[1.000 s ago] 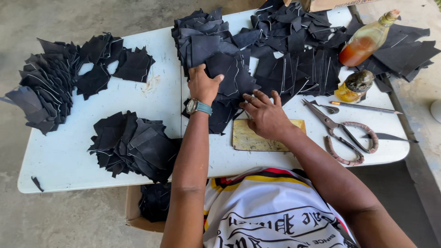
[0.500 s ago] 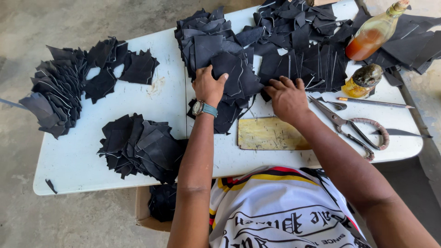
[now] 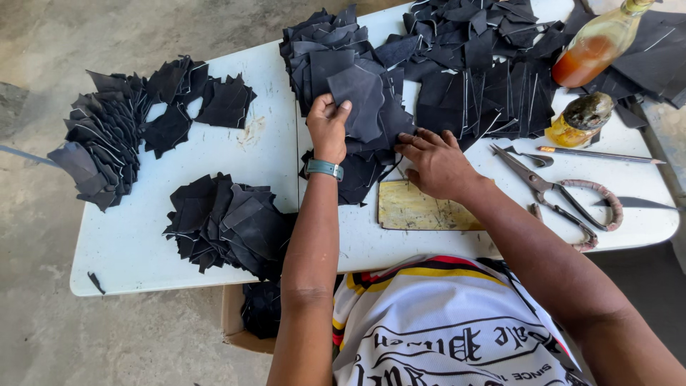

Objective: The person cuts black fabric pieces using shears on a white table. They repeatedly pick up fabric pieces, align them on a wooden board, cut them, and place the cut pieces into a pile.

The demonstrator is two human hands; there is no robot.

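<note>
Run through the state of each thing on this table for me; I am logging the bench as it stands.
left hand: grip closed on a black cut piece, lifted off its pile
right hand: fingers spread flat on the black pieces
scissors: lying flat, blades nearly shut
bottle: on its side, part full of orange liquid
small jar: upright, dark lid on
yellow board: flat, bare

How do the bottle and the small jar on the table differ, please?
The bottle is tall, clear and lies tilted on black pieces, holding orange-red liquid. The jar is short, stands on the table, is yellowish and has a dark, grimy top. Both sit at the right.
</note>
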